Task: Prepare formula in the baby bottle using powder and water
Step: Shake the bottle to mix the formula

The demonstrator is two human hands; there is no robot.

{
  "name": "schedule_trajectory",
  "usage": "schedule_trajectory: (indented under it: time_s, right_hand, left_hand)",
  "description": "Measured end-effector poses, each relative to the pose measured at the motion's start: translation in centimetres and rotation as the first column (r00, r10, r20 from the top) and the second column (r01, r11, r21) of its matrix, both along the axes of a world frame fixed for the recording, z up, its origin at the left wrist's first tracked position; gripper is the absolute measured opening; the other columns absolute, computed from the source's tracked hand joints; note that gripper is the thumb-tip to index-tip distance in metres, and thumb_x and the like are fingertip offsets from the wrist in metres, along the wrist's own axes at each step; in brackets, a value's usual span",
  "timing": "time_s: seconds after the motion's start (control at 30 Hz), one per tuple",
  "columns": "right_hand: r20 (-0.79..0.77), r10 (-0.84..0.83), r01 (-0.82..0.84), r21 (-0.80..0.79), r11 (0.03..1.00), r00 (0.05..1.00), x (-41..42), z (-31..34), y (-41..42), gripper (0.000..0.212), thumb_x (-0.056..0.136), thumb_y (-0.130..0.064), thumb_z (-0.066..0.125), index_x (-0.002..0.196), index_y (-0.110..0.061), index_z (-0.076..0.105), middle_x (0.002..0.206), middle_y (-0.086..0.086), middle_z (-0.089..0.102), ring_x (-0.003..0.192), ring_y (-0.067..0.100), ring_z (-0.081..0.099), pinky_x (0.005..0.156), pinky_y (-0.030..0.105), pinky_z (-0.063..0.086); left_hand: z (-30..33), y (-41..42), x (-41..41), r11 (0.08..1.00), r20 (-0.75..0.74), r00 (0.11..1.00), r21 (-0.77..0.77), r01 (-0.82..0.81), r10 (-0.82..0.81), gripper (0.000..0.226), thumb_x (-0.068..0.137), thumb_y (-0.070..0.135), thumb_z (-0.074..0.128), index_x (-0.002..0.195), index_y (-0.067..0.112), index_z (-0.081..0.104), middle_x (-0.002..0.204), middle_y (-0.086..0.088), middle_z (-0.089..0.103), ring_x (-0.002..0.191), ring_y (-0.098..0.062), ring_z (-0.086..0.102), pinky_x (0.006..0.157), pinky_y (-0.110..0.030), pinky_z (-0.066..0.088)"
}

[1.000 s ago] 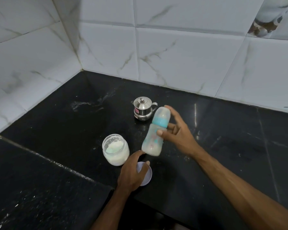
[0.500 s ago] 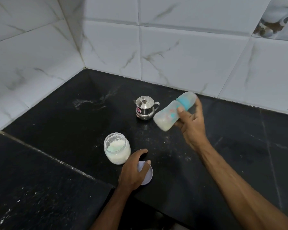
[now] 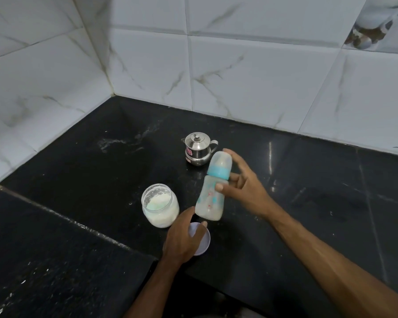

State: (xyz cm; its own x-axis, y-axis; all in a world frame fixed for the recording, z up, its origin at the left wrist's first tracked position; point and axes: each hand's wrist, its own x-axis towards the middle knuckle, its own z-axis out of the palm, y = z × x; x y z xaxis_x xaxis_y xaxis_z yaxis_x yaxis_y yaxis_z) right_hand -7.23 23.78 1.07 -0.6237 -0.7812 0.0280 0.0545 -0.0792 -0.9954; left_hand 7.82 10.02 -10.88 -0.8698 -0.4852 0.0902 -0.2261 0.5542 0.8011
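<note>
The right hand (image 3: 244,191) holds the baby bottle (image 3: 213,188) above the black counter (image 3: 78,180), thumb across the front of its body and fingers curled behind, the forefinger reaching up beside the cap. The bottle stands almost upright, its long axis tilted a little so that the capped top leans up and to the right while the base points down toward the near edge of the counter; the teal collar sits below a clear cap, and the lower body looks cloudy white. Whether the base touches the counter cannot be told. Just left of the bottle stands an open glass jar (image 3: 160,205) with white powder in it. The left hand (image 3: 182,239) rests with relaxed, slightly bent fingers on a round pale lid (image 3: 203,241) that lies flat on the counter, just below the base of the bottle. Behind the bottle, near its cap, stands a small steel pot (image 3: 198,149) with a knobbed lid and a handle on its right side.
</note>
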Motion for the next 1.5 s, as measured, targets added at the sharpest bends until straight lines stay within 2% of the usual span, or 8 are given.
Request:
schedule_trajectory:
  time_s: [0.17, 0.33, 0.53, 0.7, 0.87, 1.07, 1.27, 1.5]
  right_hand:
    - [0.232, -0.329, 0.381, -0.236, 0.894, 0.915, -2.1, 1.5, -0.4, 0.074, 0.083, -0.017, 0.066, 0.146, -0.024, 0.027, 0.107, 0.006, 0.072, 0.101, 0.030, 0.069, 0.074, 0.044, 0.059]
    - [0.037, -0.018, 0.018, -0.005, 1.000, 0.999, 0.6, 0.3, -0.4, 0.078, 0.081, -0.006, 0.068, 0.145, -0.028, 0.028, 0.113, 0.013, 0.069, 0.102, 0.027, 0.070, 0.074, 0.035, 0.058]
    - [0.226, -0.349, 0.395, -0.205, 0.896, 0.909, -1.9, 0.8, -0.6, 0.076, 0.084, -0.018, 0.068, 0.147, -0.022, 0.026, 0.111, 0.011, 0.070, 0.102, 0.031, 0.069, 0.076, 0.044, 0.059]
    - [0.041, -0.030, 0.029, 0.007, 1.000, 0.999, 1.1, -0.5, -0.7, 0.072, 0.084, 0.000, 0.066, 0.139, -0.032, 0.033, 0.116, 0.017, 0.066, 0.100, 0.026, 0.070, 0.074, 0.034, 0.058]
    - [0.197, -0.365, 0.395, -0.148, 0.907, 0.910, -1.9, 0.5, -0.5, 0.076, 0.083, -0.017, 0.068, 0.147, -0.025, 0.026, 0.112, 0.014, 0.069, 0.103, 0.032, 0.069, 0.077, 0.045, 0.059]
    - [0.051, -0.045, 0.044, 0.014, 0.999, 0.998, 0.8, -1.1, -0.5, 0.079, 0.078, -0.012, 0.070, 0.143, -0.031, 0.030, 0.118, 0.016, 0.066, 0.104, 0.029, 0.069, 0.077, 0.038, 0.058]
    - [0.230, -0.363, 0.405, -0.175, 0.897, 0.903, -2.1, 0.1, -0.8, 0.077, 0.083, -0.021, 0.068, 0.147, -0.024, 0.026, 0.114, 0.012, 0.068, 0.103, 0.031, 0.069, 0.076, 0.045, 0.059]
    - [0.031, 0.097, -0.098, 0.061, 0.993, 0.995, 1.6, -2.2, -1.7, 0.080, 0.082, 0.004, 0.070, 0.145, -0.023, 0.028, 0.119, 0.010, 0.066, 0.106, 0.029, 0.068, 0.080, 0.039, 0.058]
  left_hand:
    - [-0.1, -0.1, 0.2, 1.000, -0.009, 1.000, 0.009, 0.025, -0.025, 0.046, 0.088, 0.049, 0.054, 0.130, 0.030, 0.055, 0.127, 0.023, 0.056, 0.120, 0.008, 0.048, 0.097, -0.004, 0.032]
    - [0.3, 0.1, 0.1, 1.000, 0.017, 1.000, -0.013, -0.020, 0.020, 0.029, 0.091, 0.037, 0.062, 0.115, 0.022, 0.058, 0.101, 0.024, 0.056, 0.096, 0.014, 0.050, 0.083, 0.002, 0.032]
    - [0.0, -0.1, 0.2, 1.000, -0.011, 1.000, 0.001, 0.018, -0.018, 0.042, 0.089, 0.044, 0.057, 0.129, 0.029, 0.056, 0.127, 0.021, 0.058, 0.120, 0.007, 0.049, 0.098, -0.009, 0.036]
    - [0.1, 0.0, 0.2, 1.000, -0.007, 1.000, -0.004, -0.003, 0.003, 0.033, 0.090, 0.037, 0.062, 0.121, 0.031, 0.054, 0.110, 0.035, 0.051, 0.106, 0.027, 0.043, 0.086, 0.003, 0.030]
    - [0.0, -0.1, 0.1, 1.000, -0.027, 0.999, 0.001, 0.027, -0.027, 0.044, 0.089, 0.045, 0.056, 0.129, 0.028, 0.056, 0.127, 0.021, 0.057, 0.119, 0.007, 0.049, 0.098, -0.010, 0.036]
    - [0.1, -0.1, 0.2, 1.000, 0.006, 1.000, -0.005, 0.008, -0.008, 0.046, 0.087, 0.050, 0.055, 0.126, 0.025, 0.055, 0.119, 0.021, 0.057, 0.107, 0.007, 0.050, 0.089, -0.003, 0.033]
    - [0.2, 0.0, 0.2, 0.999, -0.029, 0.999, 0.006, 0.039, -0.039, 0.043, 0.090, 0.043, 0.057, 0.129, 0.027, 0.056, 0.128, 0.020, 0.057, 0.120, 0.007, 0.049, 0.101, -0.015, 0.038]
    - [0.0, 0.0, 0.0, 0.995, 0.007, 1.000, 0.099, -0.031, 0.030, 0.029, 0.085, 0.034, 0.069, 0.112, 0.032, 0.058, 0.108, 0.018, 0.061, 0.099, -0.001, 0.057, 0.088, -0.024, 0.046]
